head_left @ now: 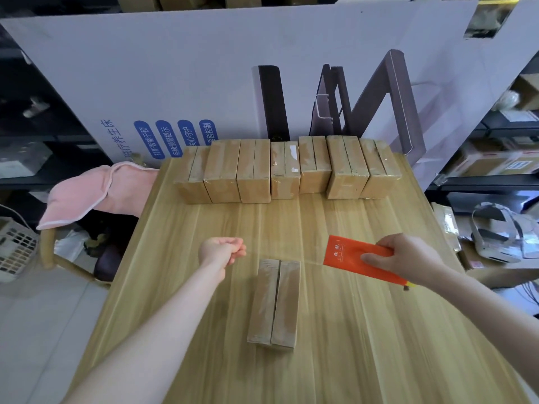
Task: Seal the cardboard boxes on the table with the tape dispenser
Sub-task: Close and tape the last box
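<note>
Right hand [408,258]: fingers [385,245] and thumb clamp a flat orange plastic tape dispenser [350,255], held just above the desk [379,330].
Left hand [224,250]: fingers curled tight, pinching the end of a thin clear tape strip [291,259] stretched taut from the dispenser.
The strip crosses just beyond the far end of a long rectangular cardboard box [274,304] with a centre seam and glossy taped faces, lying mid-desk.
Desk: pale wood-grain laminate.
Row of similar taped boxes [285,170] along the far edge.
Pink soft cloth [96,193] at left.
</note>
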